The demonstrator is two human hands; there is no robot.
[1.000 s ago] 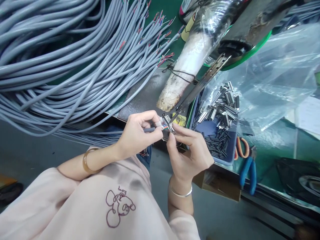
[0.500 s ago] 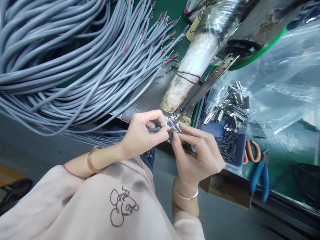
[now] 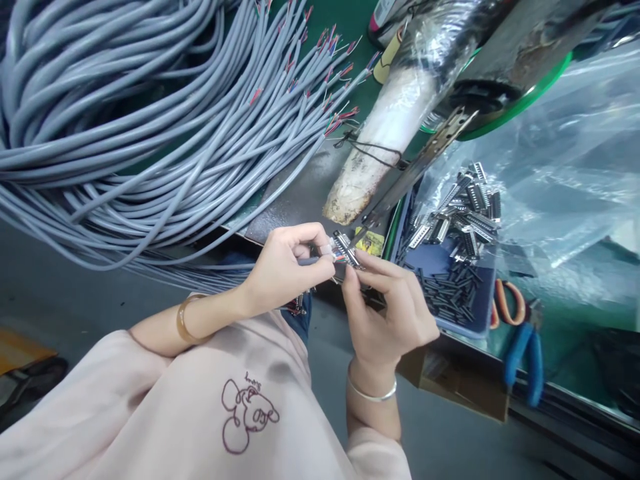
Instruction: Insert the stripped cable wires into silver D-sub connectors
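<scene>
Below the tip of a white wrapped soldering tube, both my hands meet at a small metal multi-pin connector (image 3: 345,248). My left hand (image 3: 295,263) is closed, pinching the end of a grey cable whose thin coloured wires (image 3: 339,257) reach the connector. Thumb and fingers of my right hand (image 3: 390,293) grip the connector from its other side. Whether the wires touch its pins is too small to tell. The cable's grey sheath is mostly hidden by my left fingers.
Grey cables (image 3: 165,140) with stripped ends cover the left of the bench. A white wrapped tube (image 3: 385,133) and metal bracket (image 3: 420,170) stand close above my hands. At right, a blue tray (image 3: 483,317) holds connectors and black sleeves, beside blue-handled cutters (image 3: 525,360) and orange-handled scissors (image 3: 510,303).
My right hand has shifted slightly left, its fingers drawn in closer to the connector. The connector has turned a little, and my left hand stays almost in place.
</scene>
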